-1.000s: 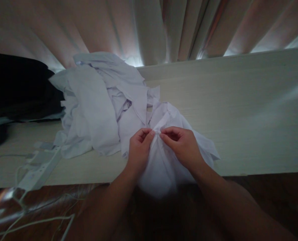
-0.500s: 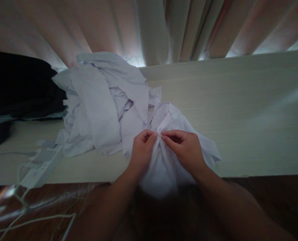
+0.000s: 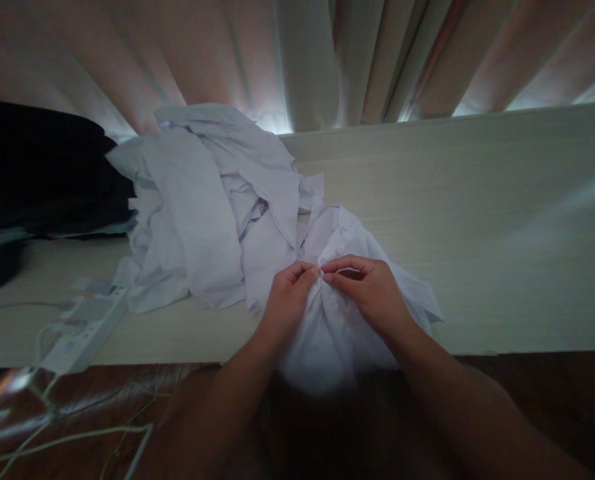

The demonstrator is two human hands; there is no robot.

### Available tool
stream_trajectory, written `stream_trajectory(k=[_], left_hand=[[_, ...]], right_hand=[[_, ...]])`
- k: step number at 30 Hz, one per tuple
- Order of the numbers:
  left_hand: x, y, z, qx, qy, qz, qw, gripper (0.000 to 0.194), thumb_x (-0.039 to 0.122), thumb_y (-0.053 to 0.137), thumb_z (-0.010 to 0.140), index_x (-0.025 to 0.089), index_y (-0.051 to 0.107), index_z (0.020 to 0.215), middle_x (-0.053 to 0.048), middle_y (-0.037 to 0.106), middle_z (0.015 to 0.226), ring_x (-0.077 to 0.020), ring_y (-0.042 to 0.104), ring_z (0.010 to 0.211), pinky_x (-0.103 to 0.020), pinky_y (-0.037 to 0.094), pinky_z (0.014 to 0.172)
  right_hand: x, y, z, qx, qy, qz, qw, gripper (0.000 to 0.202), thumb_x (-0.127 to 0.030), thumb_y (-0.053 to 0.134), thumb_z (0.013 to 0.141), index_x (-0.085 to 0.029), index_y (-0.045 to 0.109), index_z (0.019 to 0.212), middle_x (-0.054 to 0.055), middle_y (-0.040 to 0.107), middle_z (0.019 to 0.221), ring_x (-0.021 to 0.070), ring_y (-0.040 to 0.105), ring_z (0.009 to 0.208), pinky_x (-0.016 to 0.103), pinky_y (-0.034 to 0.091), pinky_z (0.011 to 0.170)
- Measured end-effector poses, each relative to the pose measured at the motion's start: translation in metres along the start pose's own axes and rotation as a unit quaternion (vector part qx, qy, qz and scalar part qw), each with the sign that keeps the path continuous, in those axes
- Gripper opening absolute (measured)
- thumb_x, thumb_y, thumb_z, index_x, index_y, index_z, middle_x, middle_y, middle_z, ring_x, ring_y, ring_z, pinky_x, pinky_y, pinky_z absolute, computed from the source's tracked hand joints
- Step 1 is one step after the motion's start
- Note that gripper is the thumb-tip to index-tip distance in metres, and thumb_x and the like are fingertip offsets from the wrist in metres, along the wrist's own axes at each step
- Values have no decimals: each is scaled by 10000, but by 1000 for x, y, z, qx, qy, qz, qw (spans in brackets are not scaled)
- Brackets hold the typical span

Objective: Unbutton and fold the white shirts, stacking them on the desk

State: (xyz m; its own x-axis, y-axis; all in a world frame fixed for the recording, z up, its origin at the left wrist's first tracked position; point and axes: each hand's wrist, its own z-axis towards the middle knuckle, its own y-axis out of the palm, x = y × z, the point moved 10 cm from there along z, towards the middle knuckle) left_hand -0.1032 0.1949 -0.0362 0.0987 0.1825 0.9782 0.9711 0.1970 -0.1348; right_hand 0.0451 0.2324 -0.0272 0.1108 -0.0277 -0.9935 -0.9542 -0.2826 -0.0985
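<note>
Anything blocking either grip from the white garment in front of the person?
Nothing visible: the left grip and right grip both touch the white garment directly. The white cloth heap lies to its left, not in between.

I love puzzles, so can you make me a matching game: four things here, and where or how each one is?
1. curtain
2. power strip
3. black bundle
4. front white garment

A. left of the white heap, at the picture's edge
B. pinched by the left hand and right hand
C. hanging at the back
D. with plugs in it

Right pairs: 1-C, 2-D, 3-A, 4-B
</note>
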Motion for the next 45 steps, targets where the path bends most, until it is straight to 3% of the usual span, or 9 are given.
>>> stream_trajectory(k=[8, 19, 33, 39, 45], left_hand=[[3, -2, 4, -5, 38, 49, 998, 174, 274, 614, 851, 172, 740, 787, -38, 743, 784, -190, 663, 772, -284, 499, 734], [10, -4, -1, -9, 46, 69, 997, 226, 298, 629, 881, 172, 767, 755, -38, 752, 767, -194, 664, 772, -284, 497, 752], [1, -3, -3, 7, 23, 17, 1000, 189, 295, 641, 863, 186, 659, 710, -2, 641, 732, -160, 577, 754, -252, 468, 716], [-5, 3, -4, -17, -20, -86, 996, 167, 323, 698, 821, 183, 662, 736, -5, 678, 768, -156, 613, 771, -267, 494, 771], [8, 2, -3, -25, 11, -13, 1000, 159, 292, 681, 846, 167, 718, 754, -30, 718, 775, -169, 644, 775, -261, 501, 750]], right_hand=[[-16, 2, -6, 36, -90, -86, 992, 102, -248, 750, 815, -208, 783, 902, 43, 763, 906, 185, 706, 822, 320, 553, 780], [-34, 8, -13, 20, -157, -194, 968, 104, -162, 704, 851, -200, 771, 921, 41, 729, 893, 181, 677, 819, 310, 554, 764], [-29, -2, -13, 56, -134, -148, 978, 121, -261, 776, 827, -216, 777, 939, 29, 767, 917, 185, 714, 808, 329, 582, 794], [-38, -2, -17, 58, -154, -144, 976, 96, -218, 753, 841, -243, 787, 927, 16, 781, 926, 195, 724, 857, 334, 576, 822], [-46, -2, -20, 54, -189, -167, 966, 75, -198, 741, 859, -251, 786, 886, 18, 772, 911, 196, 710, 877, 336, 555, 834]])
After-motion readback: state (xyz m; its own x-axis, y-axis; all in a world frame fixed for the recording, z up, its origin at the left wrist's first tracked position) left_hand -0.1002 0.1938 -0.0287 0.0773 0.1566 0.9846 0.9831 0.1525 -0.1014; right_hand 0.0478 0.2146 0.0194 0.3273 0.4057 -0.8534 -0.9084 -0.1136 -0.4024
